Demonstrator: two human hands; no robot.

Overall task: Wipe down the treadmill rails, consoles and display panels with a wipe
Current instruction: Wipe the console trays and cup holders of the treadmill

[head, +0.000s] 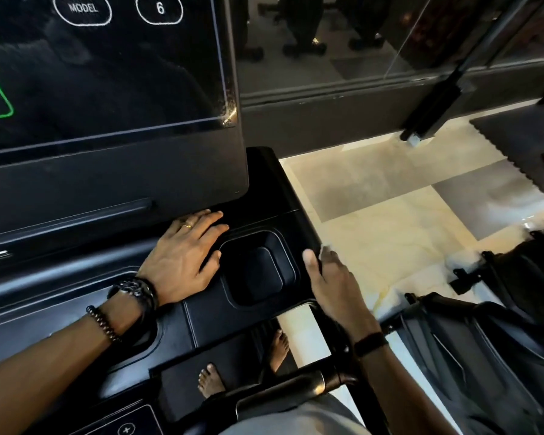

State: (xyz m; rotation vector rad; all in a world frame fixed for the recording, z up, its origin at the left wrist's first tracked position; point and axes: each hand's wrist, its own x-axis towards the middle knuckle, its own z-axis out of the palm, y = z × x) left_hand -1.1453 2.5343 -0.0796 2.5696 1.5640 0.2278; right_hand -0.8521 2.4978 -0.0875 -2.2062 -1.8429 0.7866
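The treadmill's black display panel fills the upper left, showing "MODEL" and "6". Below it lies the black console with a square cup holder. My left hand rests flat on the console just left of the cup holder, fingers straight and reaching the panel's foot. My right hand grips the console's right edge, thumb on top and fingers wrapped over the side. A small pale bit of wipe shows at its fingertips; the rest of the wipe is hidden.
A dark handrail crosses below the console, with bare feet on the deck beneath. A pale marble floor lies to the right. Another black machine stands at the lower right, and a dark wall base runs behind.
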